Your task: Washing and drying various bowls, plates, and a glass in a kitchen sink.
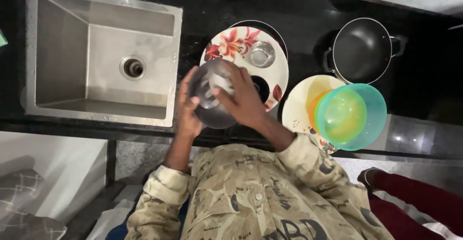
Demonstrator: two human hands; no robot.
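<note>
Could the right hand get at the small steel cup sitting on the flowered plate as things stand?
Probably not at once: the right hand is spread over a round steel bowl, though the small steel cup stands uncovered just beyond it.

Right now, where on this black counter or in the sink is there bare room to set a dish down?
The steel sink basin shows only its drain. Bare black counter lies between the floral plate and the dark wok. It is crowded in front: both hands, left and right, hold a grey bowl beside the stacked translucent bowls.
</note>
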